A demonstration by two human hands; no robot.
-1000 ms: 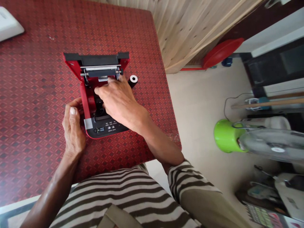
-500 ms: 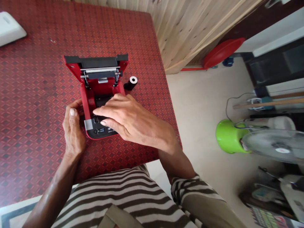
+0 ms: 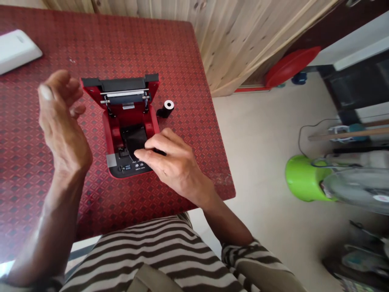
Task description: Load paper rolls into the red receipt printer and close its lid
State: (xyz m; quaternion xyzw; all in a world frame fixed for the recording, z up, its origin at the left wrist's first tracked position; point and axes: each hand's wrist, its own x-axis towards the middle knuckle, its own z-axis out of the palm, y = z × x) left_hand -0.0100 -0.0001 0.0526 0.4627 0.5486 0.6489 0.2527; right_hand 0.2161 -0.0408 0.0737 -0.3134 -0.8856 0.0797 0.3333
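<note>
A red and black label printer (image 3: 132, 167) sits on the table with its lid (image 3: 121, 85) raised. Inside its bay lies a shiny black strip (image 3: 134, 137), its near end reaching over the front panel. My right hand (image 3: 173, 162) is closed at the strip's right edge, thumb and forefinger pinching it; the other fingers are curled under and partly hidden. To the left of the printer, my left hand (image 3: 65, 121) is lifted off it, fingers apart and slightly bent, holding nothing. Just right of the printer is a small black roll (image 3: 166, 109) with a white core.
A white device (image 3: 18, 50) lies at the far left of the red patterned table (image 3: 194, 134). Wood panelling (image 3: 146, 12) borders the table's back. On the floor to the right are a green bucket-like object (image 3: 300, 178), a fan (image 3: 358, 188) and a red round object (image 3: 291, 67).
My left hand has let go of the printer's left side and risen up and left. My right hand has drawn back toward the right, exposing the black strip in the bay.
</note>
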